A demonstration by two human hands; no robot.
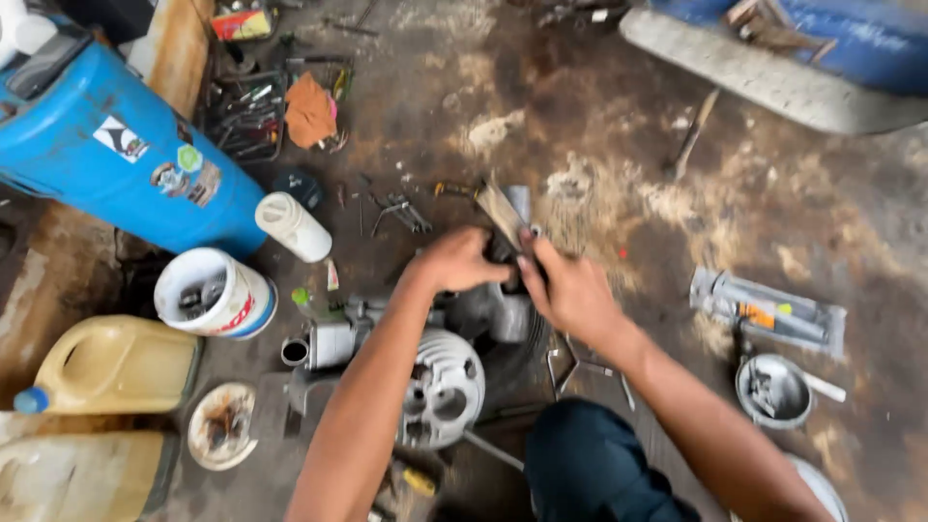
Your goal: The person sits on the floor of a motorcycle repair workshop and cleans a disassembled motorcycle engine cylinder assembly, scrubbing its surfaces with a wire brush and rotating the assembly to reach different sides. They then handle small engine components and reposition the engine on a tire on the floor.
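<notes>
Oil-stained concrete floor (599, 126) spreads under a person who squats over a stripped small engine, tools scattered all around.

Nearest the camera, a dark-trousered knee (590, 464) sits beside the finned cylinder head (445, 387), which lies on its side with its bores facing up-left; a short pipe stub (296, 350) pokes out to its left. A bent multi-arm wrench (580, 365) lies just right of the head.

Above that, both hands meet over the engine casing (493, 314). The left hand (462, 261) is clenched around a dark part (503, 253) at the top of the casing; the right hand (570, 290) is clenched on the same part from the other side, with a flat metal strip (501, 211) rising between them. Motion blur hides exactly how the fingers sit.

To do this well, I judge the left hand should brace the casing firmly while the right works the part squarely, keeping the strip from slipping.

Farther left stand a white tub of small parts (215, 293), yellow jugs (116, 365) and a blue drum (106, 145). On the right lie a plastic tool packet (768, 311) and a metal bowl (771, 390); loose spanners (396, 208) lie beyond.
</notes>
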